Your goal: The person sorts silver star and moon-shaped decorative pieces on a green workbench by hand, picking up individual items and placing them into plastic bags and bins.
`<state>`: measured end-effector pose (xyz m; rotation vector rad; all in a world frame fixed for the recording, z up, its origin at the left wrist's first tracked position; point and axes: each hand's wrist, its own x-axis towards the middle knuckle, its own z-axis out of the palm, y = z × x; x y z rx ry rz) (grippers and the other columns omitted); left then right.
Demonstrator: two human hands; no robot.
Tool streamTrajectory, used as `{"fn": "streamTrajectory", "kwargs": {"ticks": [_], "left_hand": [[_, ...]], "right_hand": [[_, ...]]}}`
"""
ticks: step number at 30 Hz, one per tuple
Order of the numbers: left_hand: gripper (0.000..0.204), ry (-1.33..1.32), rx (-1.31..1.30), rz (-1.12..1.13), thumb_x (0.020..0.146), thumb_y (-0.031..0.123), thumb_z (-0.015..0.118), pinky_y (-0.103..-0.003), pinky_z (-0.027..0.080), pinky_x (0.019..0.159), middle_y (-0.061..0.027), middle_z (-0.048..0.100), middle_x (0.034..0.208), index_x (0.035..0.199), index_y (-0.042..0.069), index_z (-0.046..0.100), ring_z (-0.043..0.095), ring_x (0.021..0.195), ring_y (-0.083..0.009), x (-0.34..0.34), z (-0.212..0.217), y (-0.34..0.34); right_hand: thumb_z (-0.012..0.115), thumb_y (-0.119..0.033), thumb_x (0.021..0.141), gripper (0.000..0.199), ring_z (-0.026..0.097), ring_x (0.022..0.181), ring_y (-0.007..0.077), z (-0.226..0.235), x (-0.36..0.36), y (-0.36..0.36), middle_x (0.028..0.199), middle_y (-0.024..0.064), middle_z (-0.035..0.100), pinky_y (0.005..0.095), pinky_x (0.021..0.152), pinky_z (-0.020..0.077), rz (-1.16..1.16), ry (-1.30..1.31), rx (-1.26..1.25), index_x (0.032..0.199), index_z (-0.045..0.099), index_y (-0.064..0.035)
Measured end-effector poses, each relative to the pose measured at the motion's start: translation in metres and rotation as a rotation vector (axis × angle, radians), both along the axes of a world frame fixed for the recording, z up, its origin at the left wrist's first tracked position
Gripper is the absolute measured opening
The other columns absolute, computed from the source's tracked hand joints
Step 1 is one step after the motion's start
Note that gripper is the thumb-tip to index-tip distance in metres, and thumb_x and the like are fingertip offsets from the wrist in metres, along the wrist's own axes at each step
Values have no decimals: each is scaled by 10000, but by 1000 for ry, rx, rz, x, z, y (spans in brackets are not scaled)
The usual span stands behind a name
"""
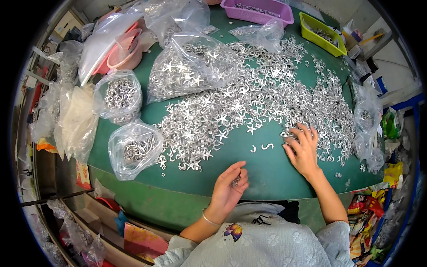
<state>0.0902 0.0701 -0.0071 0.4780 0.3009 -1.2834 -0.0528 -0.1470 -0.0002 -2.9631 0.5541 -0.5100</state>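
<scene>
A broad heap of small silvery metal pieces (262, 91) covers much of the green table (275, 184); some are star-shaped, others curved like crescents or hooks. My right hand (303, 149) reaches to the heap's near edge, fingers spread and bent, fingertips touching the pieces. Near the table's front edge my left hand (230, 183) is curled with its palm up, closed around several small metal pieces (236, 180). Between the hands lie a loose S-shaped piece (267, 146) and a small curved piece (253, 148).
A large clear bag (187, 66) of stars lies behind the heap. Two open bags of pieces, a farther one (121, 95) and a nearer one (135, 151), stand at the left. Beyond are pink bowls (126, 51), a purple basket (260, 17) and a yellow-green basket (322, 33).
</scene>
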Motion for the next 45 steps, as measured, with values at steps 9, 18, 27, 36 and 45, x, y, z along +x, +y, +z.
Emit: {"fn": "streamTrajectory", "kwargs": {"ticks": [9,18,27,36,45], "left_hand": [[241,-33,27,-17,942,55,482,-240,352,567,-52,474,768,1162,-23,543,397,644,-121,-7,6,0],[229,-27,46,11,938,56,484,-239,352,569,-54,484,775,1144,-19,550,405,651,-124,-5,3,5],[216,-27,5,17,945,57,474,-240,352,572,-52,479,777,1135,-11,549,408,655,-123,-5,-2,3],[213,-36,-6,50,950,68,471,-253,386,626,-54,508,790,1135,-4,548,451,684,-127,-5,-7,10],[202,-65,40,34,944,68,481,-244,359,604,-42,477,782,1121,8,558,408,679,-121,-7,-1,5]], "right_hand": [[657,-198,838,367,359,1294,378,-5,97,10,1314,135,472,496,1042,280,-29,-204,306,1178,588,-78],[704,-200,793,409,400,1287,308,-3,28,24,1267,74,513,490,1058,271,219,77,283,1167,584,-86],[720,-110,745,331,439,1235,317,16,44,50,1161,94,546,473,1005,328,166,-65,278,1061,626,-80],[723,-138,748,309,421,1236,358,-6,22,26,1141,139,511,512,981,316,-94,-111,76,1026,614,-59],[615,-302,877,502,268,1360,412,-11,58,49,1441,190,348,527,1096,226,-43,124,216,1291,508,-37]]}}
